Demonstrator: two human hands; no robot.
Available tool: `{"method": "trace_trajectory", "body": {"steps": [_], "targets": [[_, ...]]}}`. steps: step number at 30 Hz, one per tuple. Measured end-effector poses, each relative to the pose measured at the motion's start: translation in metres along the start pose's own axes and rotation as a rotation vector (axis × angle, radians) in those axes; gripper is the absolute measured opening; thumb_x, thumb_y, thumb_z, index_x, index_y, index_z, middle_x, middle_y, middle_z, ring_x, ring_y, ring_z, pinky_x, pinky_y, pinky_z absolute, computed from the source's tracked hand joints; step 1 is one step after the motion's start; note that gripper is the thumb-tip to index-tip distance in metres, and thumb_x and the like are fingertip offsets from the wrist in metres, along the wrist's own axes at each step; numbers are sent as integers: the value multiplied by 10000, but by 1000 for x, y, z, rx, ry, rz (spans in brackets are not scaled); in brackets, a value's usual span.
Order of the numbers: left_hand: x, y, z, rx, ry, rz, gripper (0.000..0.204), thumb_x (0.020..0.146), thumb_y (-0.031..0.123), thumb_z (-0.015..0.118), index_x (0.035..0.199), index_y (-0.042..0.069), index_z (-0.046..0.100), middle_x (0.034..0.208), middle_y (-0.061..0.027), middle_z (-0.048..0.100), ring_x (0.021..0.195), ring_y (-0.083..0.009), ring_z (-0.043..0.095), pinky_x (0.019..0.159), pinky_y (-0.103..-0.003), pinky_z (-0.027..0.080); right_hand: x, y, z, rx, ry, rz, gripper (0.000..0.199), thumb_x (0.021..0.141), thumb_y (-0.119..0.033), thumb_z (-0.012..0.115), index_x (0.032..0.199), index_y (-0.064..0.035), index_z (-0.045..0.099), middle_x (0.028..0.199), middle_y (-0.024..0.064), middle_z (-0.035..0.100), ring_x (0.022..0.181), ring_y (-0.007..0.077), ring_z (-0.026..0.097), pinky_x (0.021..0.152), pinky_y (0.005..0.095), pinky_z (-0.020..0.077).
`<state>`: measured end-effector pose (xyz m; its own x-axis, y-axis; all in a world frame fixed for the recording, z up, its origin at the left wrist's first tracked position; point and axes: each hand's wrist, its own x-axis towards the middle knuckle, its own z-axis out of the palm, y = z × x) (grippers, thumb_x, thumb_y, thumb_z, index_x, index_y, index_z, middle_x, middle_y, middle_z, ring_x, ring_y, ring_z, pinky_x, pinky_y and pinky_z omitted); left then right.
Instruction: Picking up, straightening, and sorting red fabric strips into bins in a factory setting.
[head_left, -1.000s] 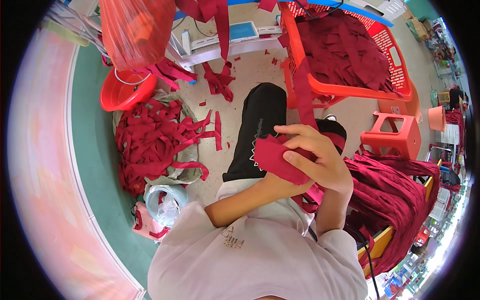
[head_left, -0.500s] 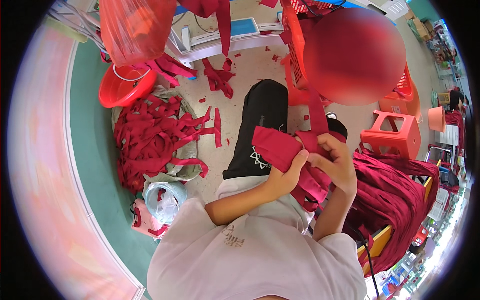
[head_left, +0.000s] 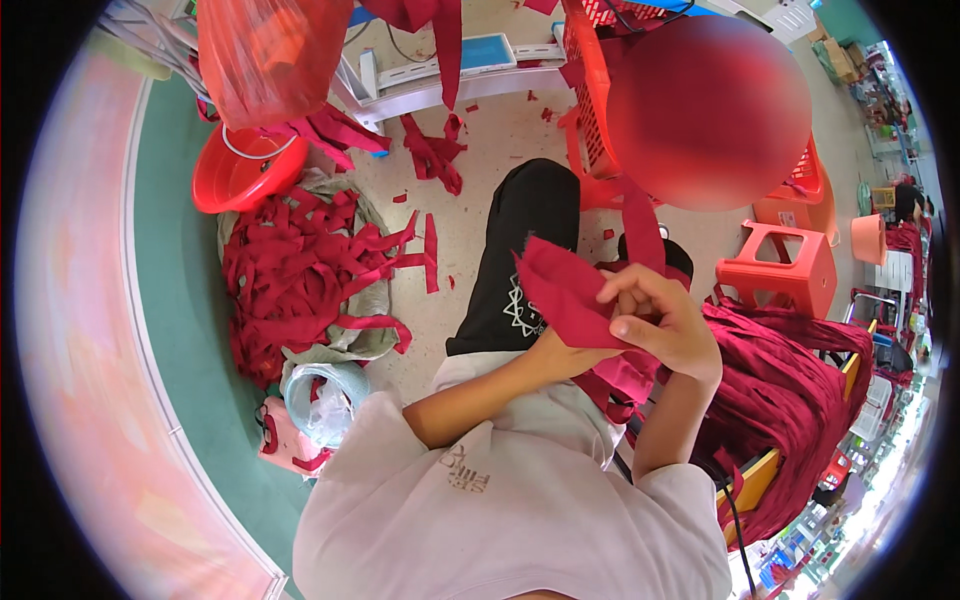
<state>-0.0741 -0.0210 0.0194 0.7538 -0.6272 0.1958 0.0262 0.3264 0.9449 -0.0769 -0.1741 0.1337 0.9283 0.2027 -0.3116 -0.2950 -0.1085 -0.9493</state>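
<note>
A wide dark-red fabric strip (head_left: 565,290) lies over my left hand (head_left: 572,354) above my lap, and it hides that hand's fingers. The strip bends up from there, so the left hand seems to hold it from below. My right hand (head_left: 668,325) is closed at the strip's right side, its fingers curled and the thumb along the cloth. Behind it, a narrower red strip (head_left: 641,225) runs up toward the red crate. More red fabric (head_left: 622,378) hangs below both hands, over my lap.
A heap of red strips (head_left: 290,275) lies in an open sack at left, beside a red basin (head_left: 250,165) and a light-blue bucket (head_left: 327,400). A red crate (head_left: 592,95) stands ahead. To the right are a red stool (head_left: 775,265) and draped red fabric (head_left: 775,400).
The fabric strip has been turned over and its free end raised, covering the left thumb that showed before. My right hand has shifted slightly, its fingers more curled over the strip.
</note>
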Motion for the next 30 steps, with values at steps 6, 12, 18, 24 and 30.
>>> {"method": "trace_trajectory", "body": {"steps": [6,12,18,24,30], "targets": [[11,3,-8,-124,49,-93,320,897,129,492,1186,-10,490,1300,-122,465,1149,-212,491,1008,-348,379,-13,9,0,-203,-10,-53,238,839,-80,690,1009,52,588,861,59,595,792,91,555,751,247,468],[12,15,-5,-337,124,-170,275,942,151,460,1168,7,520,1102,-80,528,984,-157,507,904,-309,407,-20,33,9,-50,169,-94,228,902,11,552,1127,50,543,879,91,648,665,87,591,574,216,456],[12,27,-10,-376,208,-250,353,997,240,388,1237,17,519,860,4,508,826,-87,479,807,-253,405,-36,48,19,167,151,145,177,901,9,561,1072,42,532,805,100,659,572,85,570,516,213,455],[17,24,-8,-510,264,-359,374,1017,297,371,1186,19,556,868,5,545,806,-72,498,770,-231,407,-32,74,15,-151,171,-277,94,877,-32,642,892,40,583,755,72,643,565,79,573,516,208,437],[15,27,5,-350,154,-305,296,1007,234,442,1169,17,560,872,-12,588,773,-76,542,706,-230,438,-27,30,7,103,132,116,113,843,-59,687,847,30,617,652,50,628,523,82,581,486,211,443]]}}
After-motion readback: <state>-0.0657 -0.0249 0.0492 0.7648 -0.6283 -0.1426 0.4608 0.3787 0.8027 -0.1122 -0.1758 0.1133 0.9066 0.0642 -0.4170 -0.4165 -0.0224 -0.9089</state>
